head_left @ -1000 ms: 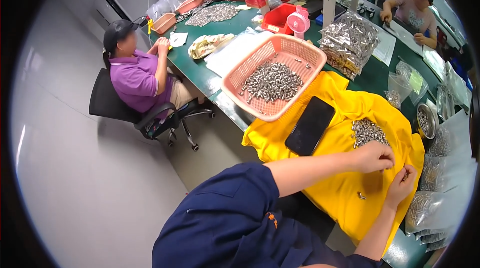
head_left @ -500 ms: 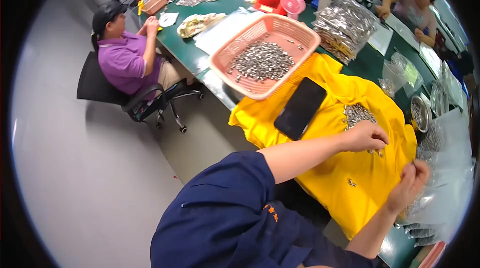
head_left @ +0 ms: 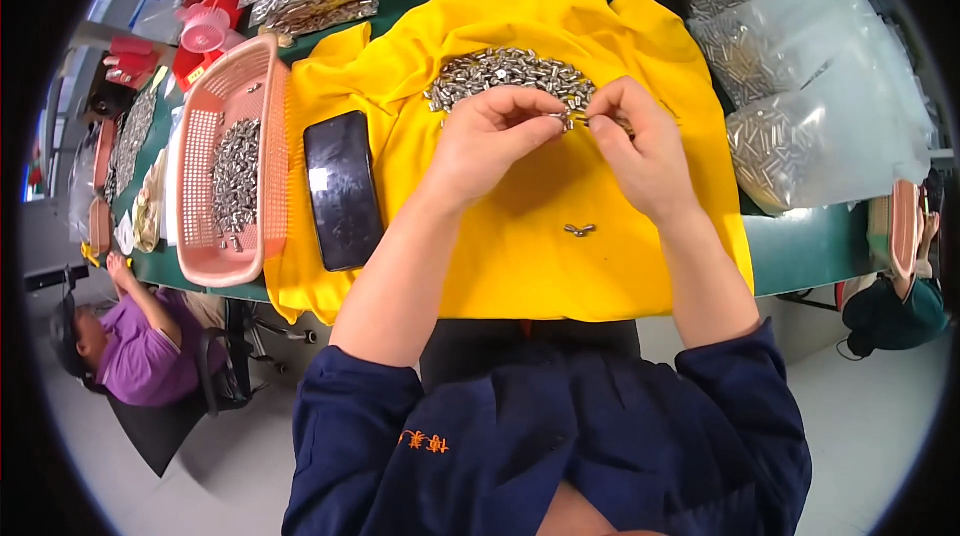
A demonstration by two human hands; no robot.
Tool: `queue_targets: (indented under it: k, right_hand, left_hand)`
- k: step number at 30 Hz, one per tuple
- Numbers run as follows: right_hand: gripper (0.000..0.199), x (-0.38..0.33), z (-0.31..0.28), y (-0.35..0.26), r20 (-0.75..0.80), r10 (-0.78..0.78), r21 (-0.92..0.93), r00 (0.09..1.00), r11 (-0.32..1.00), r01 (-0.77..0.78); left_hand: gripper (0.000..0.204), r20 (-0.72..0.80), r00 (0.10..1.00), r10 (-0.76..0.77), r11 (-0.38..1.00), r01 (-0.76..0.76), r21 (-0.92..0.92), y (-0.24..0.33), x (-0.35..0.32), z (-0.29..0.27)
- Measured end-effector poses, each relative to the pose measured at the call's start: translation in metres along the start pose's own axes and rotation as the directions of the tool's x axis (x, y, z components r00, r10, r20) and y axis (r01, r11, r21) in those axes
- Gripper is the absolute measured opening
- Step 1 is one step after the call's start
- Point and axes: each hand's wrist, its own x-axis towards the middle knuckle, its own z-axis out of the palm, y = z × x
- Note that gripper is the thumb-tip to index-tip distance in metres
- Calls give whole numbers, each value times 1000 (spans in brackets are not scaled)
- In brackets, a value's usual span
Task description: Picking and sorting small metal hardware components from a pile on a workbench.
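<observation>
The left hand pinches a small metal piece between thumb and fingertips, and the right hand has its finger and thumb drawn narrow around a bit of metal just beside it. From here I cannot tell whether they share one piece or grip two. The tips meet at the near edge of the metal pile, probably to keep the reach short. The yellow cloth under it all likely stops things rolling about. Two or so loose pieces lie nearer, apart from the pile, perhaps to keep them separate. The phone and the pink basket sit left, seemingly out of the forearms' way; bags of metal parts lie right, within easy reach. What shows of the pinched piece is tiny, silvery and shiny, with darker shading; the fingers hide its full shape.
</observation>
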Motion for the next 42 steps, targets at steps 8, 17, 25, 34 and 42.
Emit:
queue_targets:
  k: [8,17,25,34,42]
  right_hand:
    - [4,-4,2,-3,30,-38,-55,999,998,40]
    - [4,-5,3,-5,71,-81,-195,994,976,94]
    - [6,-6,8,-3,94,-99,-300,991,946,123]
    - [4,-6,10,0,103,-91,-365,991,923,123]
    - [6,-3,0,-1,-91,-167,-198,982,969,146]
  left_hand:
    - [13,5,1000,5,997,-6,78,-1,-9,3]
    - [13,-8,1000,25,969,-23,248,-1,-7,3]
    - [13,-33,996,79,934,-62,352,-6,-7,5]
    - [12,-12,962,272,682,-184,708,-4,-5,4]
    - [11,-5,968,249,858,-218,464,0,-5,-7]
